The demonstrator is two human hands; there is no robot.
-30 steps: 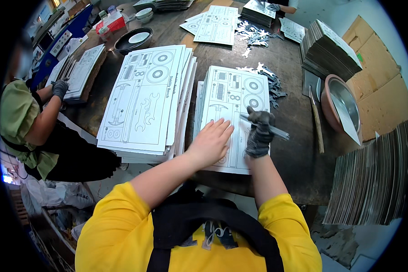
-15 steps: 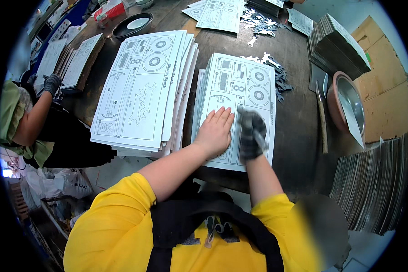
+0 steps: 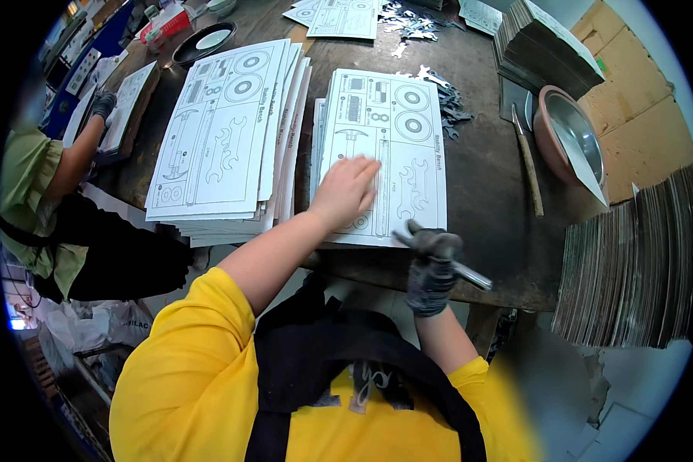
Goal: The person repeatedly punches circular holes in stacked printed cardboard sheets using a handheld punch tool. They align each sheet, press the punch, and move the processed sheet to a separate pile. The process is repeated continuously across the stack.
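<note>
Here, left hand (image 3: 345,190) bare, fingers together and flat, pressing on white printed sheet (image 3: 383,154): pre-cut card with black outlines of wrenches, discs and a long bar, topping a thin stack on dark table (image 3: 485,192). Just below and right of it, gloved right hand (image 3: 431,266) clenched around slim metal tool (image 3: 470,273), off the sheet.

I am looking down into a small workshop: a dark, worn worktop (image 3: 485,192) carries stacks of printed die-cut sheets (image 3: 223,138), metal scraps (image 3: 446,100), a metal bowl (image 3: 574,135) and piled cardboard (image 3: 631,262), with another worker (image 3: 46,177) alongside.
</note>
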